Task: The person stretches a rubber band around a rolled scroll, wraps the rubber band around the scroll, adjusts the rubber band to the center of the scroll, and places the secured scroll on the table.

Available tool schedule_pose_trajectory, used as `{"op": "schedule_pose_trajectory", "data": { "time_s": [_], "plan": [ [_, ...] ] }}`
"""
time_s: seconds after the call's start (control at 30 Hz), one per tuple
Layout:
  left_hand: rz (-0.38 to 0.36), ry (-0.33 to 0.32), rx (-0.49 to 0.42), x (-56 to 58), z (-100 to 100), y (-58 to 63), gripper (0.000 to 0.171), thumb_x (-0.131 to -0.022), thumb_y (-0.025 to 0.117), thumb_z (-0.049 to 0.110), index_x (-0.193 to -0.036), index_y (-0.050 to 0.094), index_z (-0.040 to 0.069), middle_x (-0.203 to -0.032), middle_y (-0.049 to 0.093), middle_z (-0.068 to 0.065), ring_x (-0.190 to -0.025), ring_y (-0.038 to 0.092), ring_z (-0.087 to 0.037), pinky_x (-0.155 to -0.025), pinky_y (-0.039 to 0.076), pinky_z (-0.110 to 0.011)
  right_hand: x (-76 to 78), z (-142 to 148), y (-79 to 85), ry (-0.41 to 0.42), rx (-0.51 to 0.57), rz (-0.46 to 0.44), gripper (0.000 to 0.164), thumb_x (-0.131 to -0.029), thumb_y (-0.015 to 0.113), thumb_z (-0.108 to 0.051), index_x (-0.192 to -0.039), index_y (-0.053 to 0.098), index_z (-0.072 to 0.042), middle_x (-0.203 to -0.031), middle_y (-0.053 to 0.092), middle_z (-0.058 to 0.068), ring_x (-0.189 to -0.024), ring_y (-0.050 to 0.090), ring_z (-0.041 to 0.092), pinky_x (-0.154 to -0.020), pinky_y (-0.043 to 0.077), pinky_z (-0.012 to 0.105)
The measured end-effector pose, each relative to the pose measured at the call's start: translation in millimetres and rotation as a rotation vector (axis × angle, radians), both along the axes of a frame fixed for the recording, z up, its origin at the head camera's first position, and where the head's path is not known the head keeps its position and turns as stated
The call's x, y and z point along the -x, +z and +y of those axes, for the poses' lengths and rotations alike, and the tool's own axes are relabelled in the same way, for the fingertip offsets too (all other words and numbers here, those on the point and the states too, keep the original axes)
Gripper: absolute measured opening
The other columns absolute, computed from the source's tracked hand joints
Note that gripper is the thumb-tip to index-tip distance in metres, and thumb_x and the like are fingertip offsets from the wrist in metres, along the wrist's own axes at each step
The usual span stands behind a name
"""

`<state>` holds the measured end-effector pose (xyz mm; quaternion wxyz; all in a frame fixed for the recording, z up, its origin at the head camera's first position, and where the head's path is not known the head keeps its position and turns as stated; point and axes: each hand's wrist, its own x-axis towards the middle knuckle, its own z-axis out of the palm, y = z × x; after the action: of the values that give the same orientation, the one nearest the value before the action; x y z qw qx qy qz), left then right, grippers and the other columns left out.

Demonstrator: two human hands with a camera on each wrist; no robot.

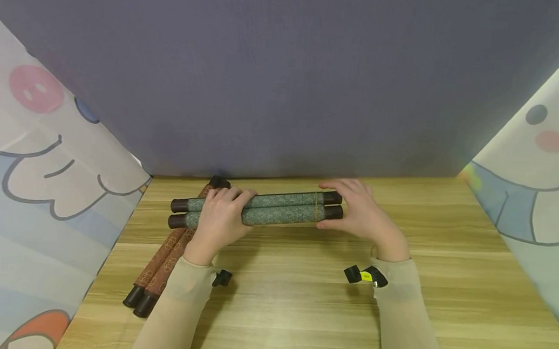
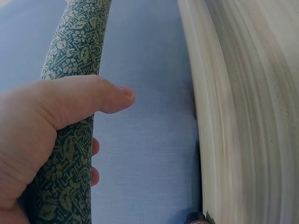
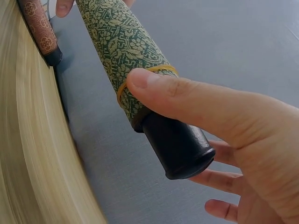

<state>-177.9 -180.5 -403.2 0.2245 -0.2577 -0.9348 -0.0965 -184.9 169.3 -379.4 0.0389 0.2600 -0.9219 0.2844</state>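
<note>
A double-rolled scroll (image 1: pixel 282 209) in green patterned cloth with dark end knobs is raised above the table. My left hand (image 1: pixel 223 214) grips it left of its middle; the left wrist view shows the thumb laid across the green cloth (image 2: pixel 70 158). My right hand (image 1: pixel 362 210) spans the scroll's right end. A yellow rubber band (image 3: pixel 161 68) circles the rolls there, with the right thumb pressed beside it. Behind the black knob (image 3: pixel 175 144) several right fingers show; the index finger is mostly hidden in the right wrist view.
A second double-rolled scroll (image 1: pixel 163 264), reddish-brown with dark knobs, lies slanted on the wooden table (image 1: pixel 290 305) at the left, partly under the green one and the left arm. A grey panel (image 1: pixel 285 88) rises along the back edge. Cartoon-printed sheets (image 1: pixel 40 179) flank both sides.
</note>
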Motion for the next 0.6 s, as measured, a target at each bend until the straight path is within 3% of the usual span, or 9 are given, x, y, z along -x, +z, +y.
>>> {"op": "schedule_pose_trajectory", "data": {
  "time_s": [0.23, 0.6],
  "plan": [
    [0.014, -0.026, 0.001, 0.8, 2.5, -2.9, 0.088, -0.058, 0.112, 0.031, -0.135, 0.074, 0.013, -0.116, 0.076, -0.012, -0.102, 0.071, -0.037, -0.094, 0.053, -0.056, 2.0, 0.2, -3.4, -0.007, -0.023, -0.031, 0.089, -0.077, 0.100, -0.045, -0.151, 0.064, -0.012, -0.155, 0.061, 0.016, -0.146, 0.049, 0.040, -0.120, 0.028, 0.068],
    [0.016, -0.016, 0.019, -2.7, 3.8, -3.1, 0.088, -0.058, 0.111, 0.032, -0.135, 0.074, 0.014, -0.116, 0.075, -0.012, -0.102, 0.071, -0.036, -0.093, 0.053, -0.055, 2.4, -1.6, -4.5, 0.008, -0.037, -0.053, 0.083, -0.080, 0.099, -0.043, -0.149, 0.065, -0.011, -0.153, 0.062, 0.016, -0.146, 0.050, 0.043, -0.123, 0.025, 0.069]
  ]
}}
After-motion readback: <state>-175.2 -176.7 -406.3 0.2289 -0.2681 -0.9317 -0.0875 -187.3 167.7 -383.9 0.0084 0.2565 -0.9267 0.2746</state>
